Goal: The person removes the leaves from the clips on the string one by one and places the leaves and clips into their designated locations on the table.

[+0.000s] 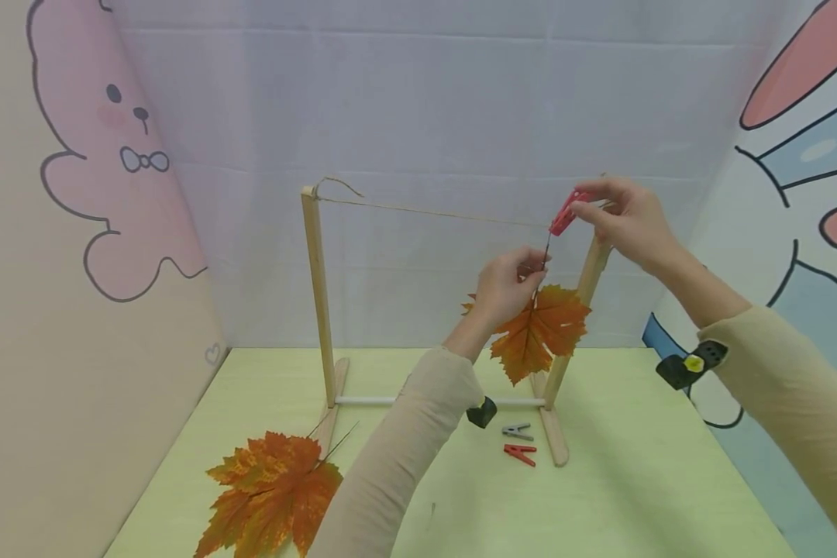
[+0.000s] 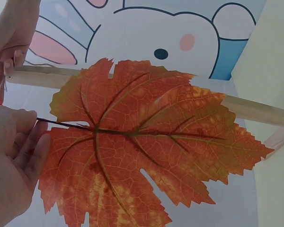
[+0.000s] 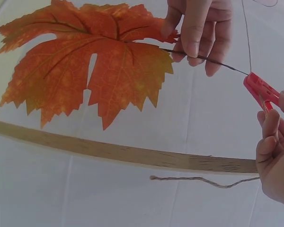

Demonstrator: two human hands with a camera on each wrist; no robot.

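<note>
A wooden frame stands on the pale green table, with a twine string stretched between its two posts. My right hand pinches a red clothespin at the string near the right post. My left hand pinches the dark stem of an orange maple leaf. The leaf hangs below the clothespin, and the stem's tip reaches the pin's jaws.
Another pile of orange maple leaves lies on the table at the front left. A grey clothespin and a red clothespin lie by the right post's foot. Cartoon-printed walls close in the left, back and right sides.
</note>
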